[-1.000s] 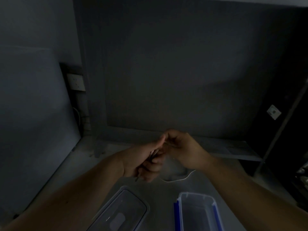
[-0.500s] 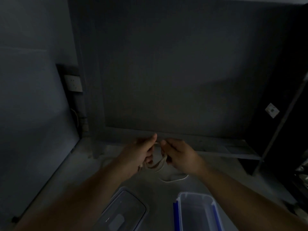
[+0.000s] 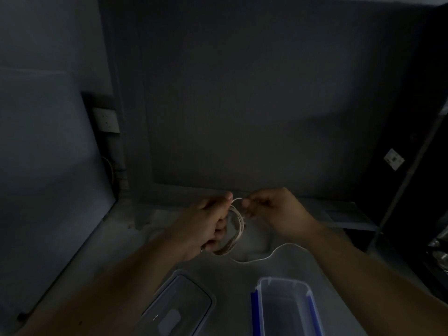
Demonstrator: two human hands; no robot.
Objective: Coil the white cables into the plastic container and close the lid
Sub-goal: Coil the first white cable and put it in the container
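The scene is dim. My left hand (image 3: pixel 208 226) grips a small coil of white cable (image 3: pixel 236 226), several loops hanging from its fingers above the grey table. My right hand (image 3: pixel 274 209) pinches the same cable just right of the coil, at its top. A loose tail of the cable (image 3: pixel 264 257) trails on the table below the hands. Near the front edge an open clear plastic container (image 3: pixel 286 309) with blue clips stands at the right. Its clear lid (image 3: pixel 179 309) lies flat to the left of it.
A dark wall panel (image 3: pixel 242 117) rises right behind the table (image 3: pixel 135 241). A wall socket (image 3: pixel 106 120) sits at the back left, above a cable running down the corner. A dark shelf frame (image 3: pixel 407 185) stands at the right.
My hands, pressed together a second ago, have drawn apart. The coil has grown and now hangs in plain sight from my left hand, with my right hand feeding cable onto its top.
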